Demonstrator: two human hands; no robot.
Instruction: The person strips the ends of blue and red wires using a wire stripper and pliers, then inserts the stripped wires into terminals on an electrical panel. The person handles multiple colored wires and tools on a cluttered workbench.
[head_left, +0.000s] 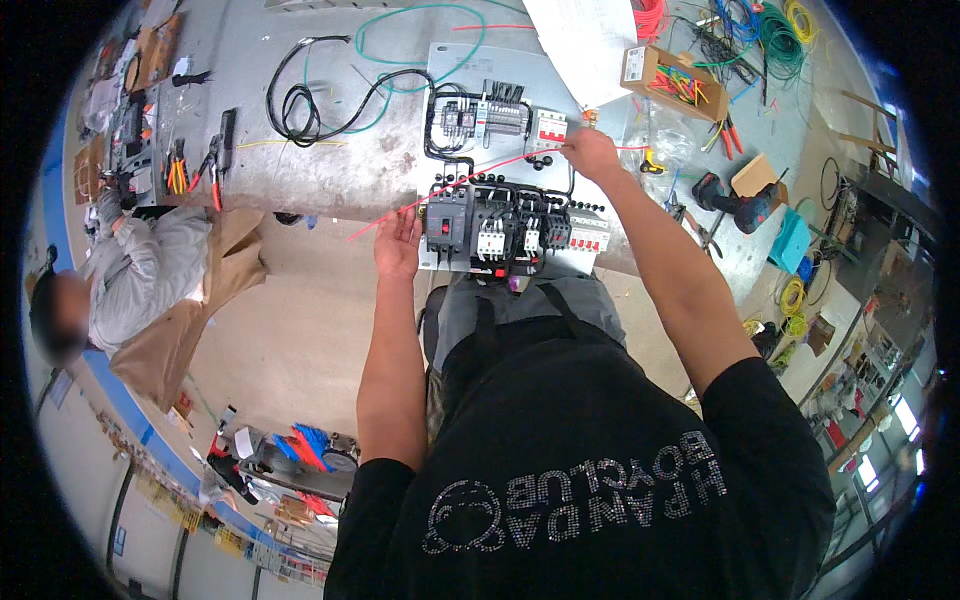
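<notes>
A thin red wire [500, 163] runs nearly straight across a grey mounting plate [455, 68] fitted with electrical parts. My right hand [592, 155] pinches it near the red-and-white breaker [551, 129], and a short length sticks out to the right. My left hand [398, 243] holds the wire at its fingertips, beside the dark grey moulded-case breaker [446, 222]; the wire's free end points down-left past the fingers. Between my hands and my body lie black contactors [490, 240] and a row of small white breakers [589, 235]. A terminal block [500, 117] sits higher on the plate.
A coiled black cable [300, 112] lies left of the plate, with pliers [212, 165] farther left. At the right are a white paper sheet [585, 45], a cardboard box of coloured pieces [676, 85] and a cordless drill [738, 203]. Another person [150, 270] works at the far left.
</notes>
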